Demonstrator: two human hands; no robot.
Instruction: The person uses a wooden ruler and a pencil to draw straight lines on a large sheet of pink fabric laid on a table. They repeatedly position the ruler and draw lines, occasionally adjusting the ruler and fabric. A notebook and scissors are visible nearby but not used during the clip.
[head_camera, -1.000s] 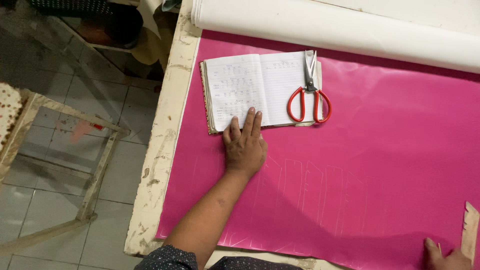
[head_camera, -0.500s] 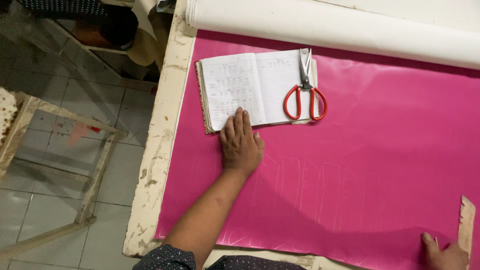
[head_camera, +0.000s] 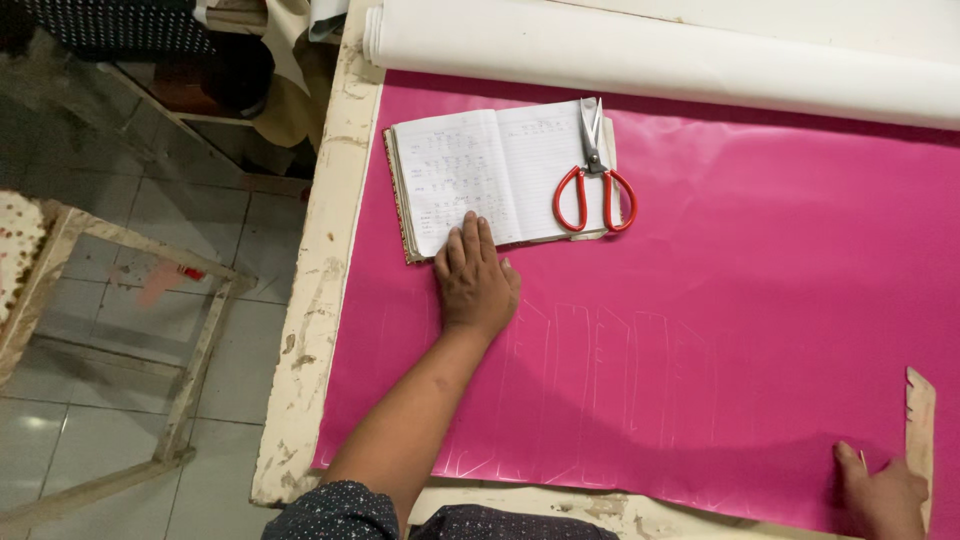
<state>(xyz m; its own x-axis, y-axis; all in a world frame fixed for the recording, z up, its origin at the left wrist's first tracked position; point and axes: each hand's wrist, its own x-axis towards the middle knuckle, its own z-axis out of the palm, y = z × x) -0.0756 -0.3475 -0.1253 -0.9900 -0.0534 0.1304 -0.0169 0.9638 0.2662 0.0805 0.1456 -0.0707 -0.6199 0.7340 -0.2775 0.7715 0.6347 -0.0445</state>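
Keep the left hand (head_camera: 476, 283) flat, fingers together, pressing the pink sheet (head_camera: 760, 300) just below the open notebook (head_camera: 490, 180), whose lower edge the fingertips overlap, while the right hand (head_camera: 885, 495), fingers loosely curled, steadies the wooden ruler (head_camera: 920, 420).

left hand (head_camera: 476, 283) flat, fingers (head_camera: 470, 238) perhaps on notebook (head_camera: 497, 176)

Pink sheet (head_camera: 760, 300), red-handled scissors (head_camera: 594, 180)
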